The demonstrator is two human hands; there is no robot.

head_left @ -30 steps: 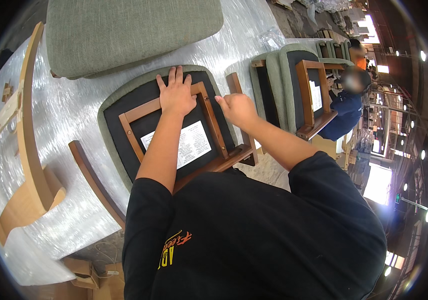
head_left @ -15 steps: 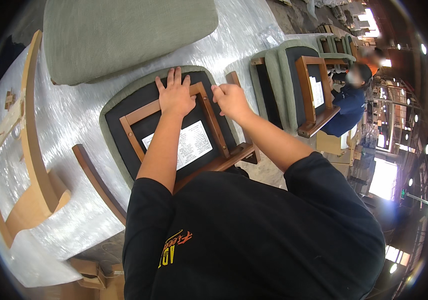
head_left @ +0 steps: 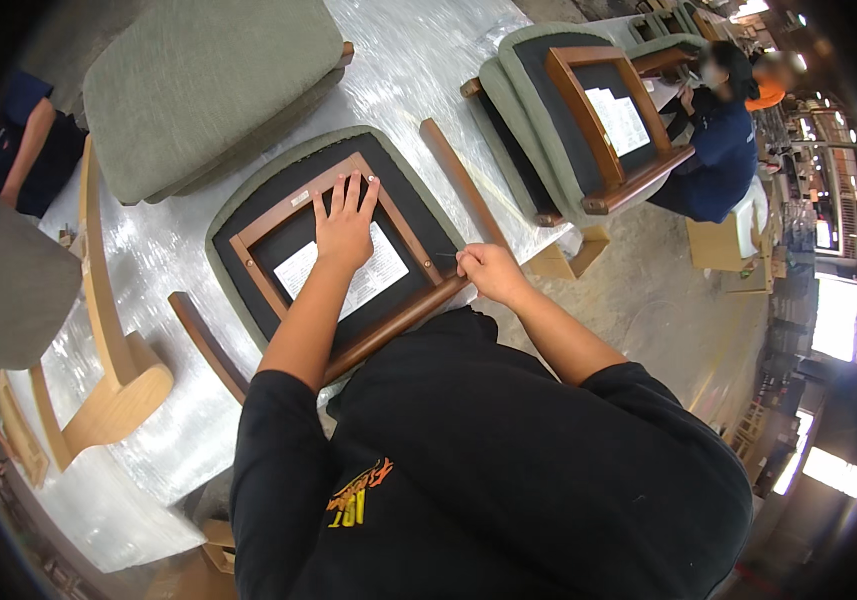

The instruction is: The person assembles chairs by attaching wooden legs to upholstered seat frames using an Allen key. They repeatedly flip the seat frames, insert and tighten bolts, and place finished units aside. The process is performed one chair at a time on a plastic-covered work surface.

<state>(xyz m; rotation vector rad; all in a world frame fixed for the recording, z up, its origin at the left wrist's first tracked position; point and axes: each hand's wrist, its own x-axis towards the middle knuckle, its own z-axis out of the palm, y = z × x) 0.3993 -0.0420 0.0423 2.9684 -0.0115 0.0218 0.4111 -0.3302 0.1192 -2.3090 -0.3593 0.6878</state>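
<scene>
An upholstered grey-green seat (head_left: 223, 222) lies upside down in front of me, its dark underside (head_left: 313, 150) facing up. A brown wooden frame (head_left: 266, 280) is set on that underside, with bolt heads at its corners. My left hand (head_left: 345, 232) rests flat on the frame's far right part, fingers spread, partly covering a white printed label (head_left: 383, 268). At the near right corner, my right hand (head_left: 491, 274) is closed around a thin hex key (head_left: 445, 254), whose tip reaches toward a bolt there. Most of the key is hidden in my fingers.
Loose brown wooden bars (head_left: 463, 180) lie either side of the seat on the plastic-covered table (head_left: 388, 60). Another grey-green seat (head_left: 208, 90) is beyond, and stacked seats (head_left: 518, 110) stand at right. Pale wooden parts (head_left: 108, 290) are at left. Co-workers (head_left: 723, 150) are nearby.
My right hand has moved from the frame's far right corner to its near right corner. My left hand remains flat on the frame. The view has shifted, revealing a person at far left.
</scene>
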